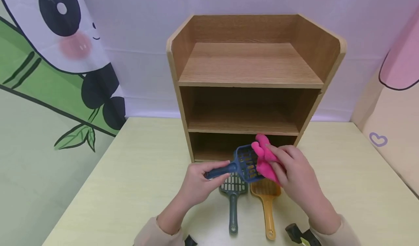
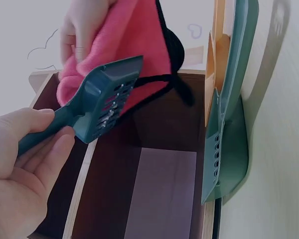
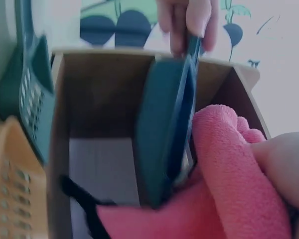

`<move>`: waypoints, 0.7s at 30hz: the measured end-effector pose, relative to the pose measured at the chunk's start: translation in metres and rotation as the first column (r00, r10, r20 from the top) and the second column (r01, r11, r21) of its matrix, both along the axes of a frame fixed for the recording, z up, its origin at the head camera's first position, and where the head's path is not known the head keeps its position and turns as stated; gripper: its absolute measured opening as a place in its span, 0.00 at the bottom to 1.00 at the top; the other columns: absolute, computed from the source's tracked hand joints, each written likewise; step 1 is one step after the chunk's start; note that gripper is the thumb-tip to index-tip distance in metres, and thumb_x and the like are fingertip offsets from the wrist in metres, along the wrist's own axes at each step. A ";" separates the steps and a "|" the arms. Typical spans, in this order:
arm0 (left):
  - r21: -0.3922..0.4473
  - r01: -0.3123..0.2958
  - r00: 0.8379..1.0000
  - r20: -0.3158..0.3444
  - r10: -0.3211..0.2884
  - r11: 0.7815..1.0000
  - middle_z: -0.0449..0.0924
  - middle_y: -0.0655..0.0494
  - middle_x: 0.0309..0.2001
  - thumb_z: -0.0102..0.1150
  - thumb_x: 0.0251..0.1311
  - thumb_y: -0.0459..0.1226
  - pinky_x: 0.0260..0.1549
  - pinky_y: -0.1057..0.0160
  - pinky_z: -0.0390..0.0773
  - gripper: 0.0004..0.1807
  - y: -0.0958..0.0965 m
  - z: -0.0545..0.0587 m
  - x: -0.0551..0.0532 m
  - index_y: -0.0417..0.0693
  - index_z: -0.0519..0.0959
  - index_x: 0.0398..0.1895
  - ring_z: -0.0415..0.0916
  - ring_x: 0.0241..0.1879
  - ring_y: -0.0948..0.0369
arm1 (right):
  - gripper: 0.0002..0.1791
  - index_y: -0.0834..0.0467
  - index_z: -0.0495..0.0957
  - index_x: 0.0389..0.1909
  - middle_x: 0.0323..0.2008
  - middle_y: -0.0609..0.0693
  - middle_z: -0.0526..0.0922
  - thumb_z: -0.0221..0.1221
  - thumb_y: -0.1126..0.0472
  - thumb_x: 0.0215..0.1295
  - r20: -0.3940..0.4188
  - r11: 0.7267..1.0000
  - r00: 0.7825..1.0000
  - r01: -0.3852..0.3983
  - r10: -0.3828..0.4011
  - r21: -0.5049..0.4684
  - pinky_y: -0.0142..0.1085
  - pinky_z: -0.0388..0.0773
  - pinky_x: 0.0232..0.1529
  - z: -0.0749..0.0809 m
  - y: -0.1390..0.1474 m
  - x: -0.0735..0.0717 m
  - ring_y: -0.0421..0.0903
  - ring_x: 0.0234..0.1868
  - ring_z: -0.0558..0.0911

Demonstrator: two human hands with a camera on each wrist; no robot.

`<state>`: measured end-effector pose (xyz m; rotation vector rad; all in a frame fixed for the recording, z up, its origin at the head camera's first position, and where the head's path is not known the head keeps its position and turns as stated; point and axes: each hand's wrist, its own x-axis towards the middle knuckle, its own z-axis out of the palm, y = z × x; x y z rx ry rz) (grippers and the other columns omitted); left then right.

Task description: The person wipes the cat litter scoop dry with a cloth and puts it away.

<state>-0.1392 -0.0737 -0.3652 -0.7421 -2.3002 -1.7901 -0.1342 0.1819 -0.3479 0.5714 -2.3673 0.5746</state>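
Hands, two: left hand [image 1: 199, 180], right hand [image 1: 296, 171]. Scoops, three: blue scoop [image 1: 240, 166], grey-green scoop [image 1: 233, 207], orange scoop [image 1: 267, 207]. Pink cloth [image 1: 267, 169], one. Wooden shelf unit [image 1: 252, 62], one. Table [image 1: 154, 158], one. Clock centred on the blue scoop, 12 away from the person.

At 8: left hand, thumb and fingers clamped on the blue scoop's handle. Centre: blue scoop, dark plastic, raised off the table, pan slotted and tilted, handle toward 8. At 6: grey-green scoop, lying flat. At 3: pink cloth, fleecy, bunched, dark-edged, touching the pan; right hand, fingers and thumb pinching the cloth. At 5: orange scoop, just beside the grey-green.

Edges: at 9, pale tabletop stretching broad to a slanting edge; at 12, shelf unit, two bays below a walled top; at 3, tabletop again broad.
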 end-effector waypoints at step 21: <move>-0.083 0.024 0.948 -0.314 -0.049 0.996 0.85 0.45 0.42 0.67 0.49 0.26 0.44 0.70 0.79 0.11 0.008 -0.003 0.000 0.35 0.84 0.38 0.84 0.43 0.55 | 0.24 0.58 0.79 0.52 0.54 0.54 0.81 0.69 0.62 0.52 0.175 0.983 0.981 -0.115 0.089 0.146 0.51 0.75 0.54 -0.020 -0.025 -0.004 0.55 0.59 0.77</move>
